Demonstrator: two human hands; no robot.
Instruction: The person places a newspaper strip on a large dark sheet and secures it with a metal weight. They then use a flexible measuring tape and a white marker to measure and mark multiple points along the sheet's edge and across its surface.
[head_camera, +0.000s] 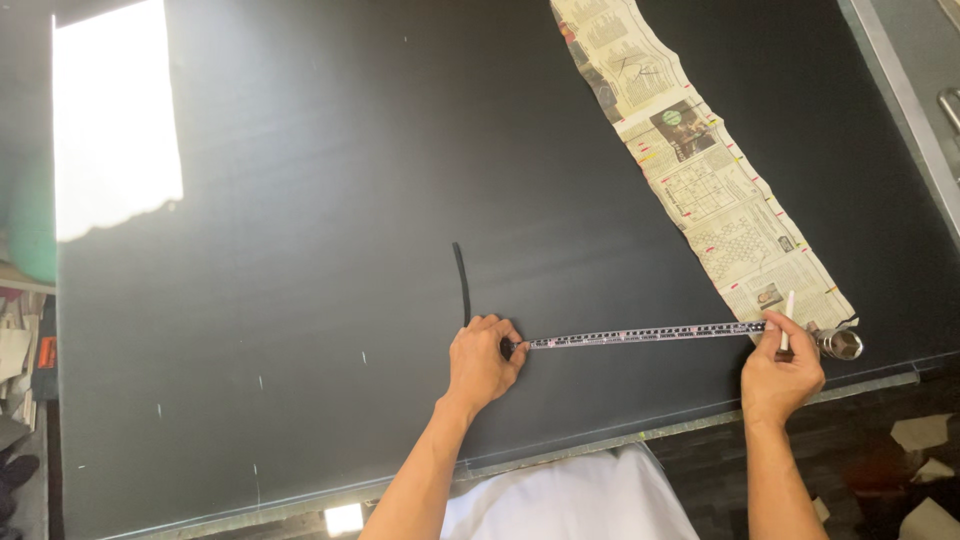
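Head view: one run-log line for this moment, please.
left hand: pins measuring tape end on black sheet | right hand: holds tape taut, white chalk gripped | newspaper pattern: flat, under tape's right end

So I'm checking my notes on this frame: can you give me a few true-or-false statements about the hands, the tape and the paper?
1. The left hand pins one end of the measuring tape to the black cloth. True.
2. The right hand holds scissors. False: it holds a white chalk stick.
3. The tape lies coiled up. False: it is stretched straight between the hands.
4. The newspaper strip lies on the cloth, running to the right hand. True.
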